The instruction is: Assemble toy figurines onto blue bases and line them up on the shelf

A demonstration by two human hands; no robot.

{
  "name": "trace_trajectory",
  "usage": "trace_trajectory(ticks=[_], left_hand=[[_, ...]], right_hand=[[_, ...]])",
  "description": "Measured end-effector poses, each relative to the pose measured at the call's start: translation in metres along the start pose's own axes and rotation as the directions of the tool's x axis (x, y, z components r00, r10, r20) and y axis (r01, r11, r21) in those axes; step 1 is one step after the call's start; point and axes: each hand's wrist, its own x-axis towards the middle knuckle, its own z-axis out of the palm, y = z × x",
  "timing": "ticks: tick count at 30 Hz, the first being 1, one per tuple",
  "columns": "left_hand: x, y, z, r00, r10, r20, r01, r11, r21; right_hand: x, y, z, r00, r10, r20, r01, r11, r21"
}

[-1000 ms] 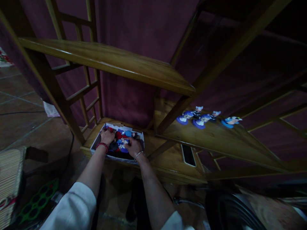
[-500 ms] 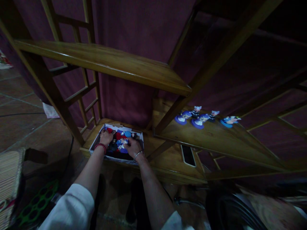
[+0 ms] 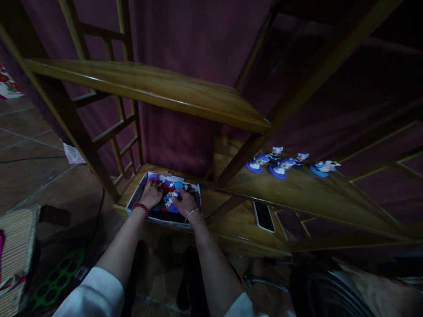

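Note:
A shallow white cardboard box (image 3: 175, 223) holds several small painted figurines, mostly blue, red, purple and black. Both my hands are inside it. My left hand (image 3: 151, 196), with a red bead bracelet on the wrist, is closed at the box's left side, its fingertips on a figurine with a purple base (image 3: 153, 176); the fingers partly hide it. At the right side my right hand (image 3: 186, 203), wearing a silver bangle, pinches a blue and white figurine (image 3: 176, 193) between thumb and fingers. The other figurines lie crowded between the hands.
Figurines on purple bases (image 3: 280, 171) and a blue-based one (image 3: 322, 168) stand on the raised wooden shelf (image 3: 313, 193) at right. A phone (image 3: 264, 216) lies on the lower shelf. An upper shelf board (image 3: 148, 90) overhangs the box. A woven-topped stool (image 3: 18, 246) stands at left.
My left hand has shifted slightly right and down, and a purple base now shows at its fingertips. My right hand stays at the blue and white figurine. The view has shifted slightly.

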Motion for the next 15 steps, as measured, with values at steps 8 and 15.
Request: trace_trajectory(ticks=[8, 15], left_hand=[[-0.005, 0.0, 0.004, 0.993, 0.068, 0.096, -0.068, 0.998, 0.002], [0.005, -0.004, -0.002, 0.998, -0.064, -0.018, 0.064, 0.998, -0.001]], right_hand=[[0.005, 0.002, 0.003, 0.999, 0.034, -0.04, -0.034, 0.999, -0.003], [0.003, 0.0, -0.001, 0.999, 0.033, -0.025, -0.033, 0.999, 0.003]])
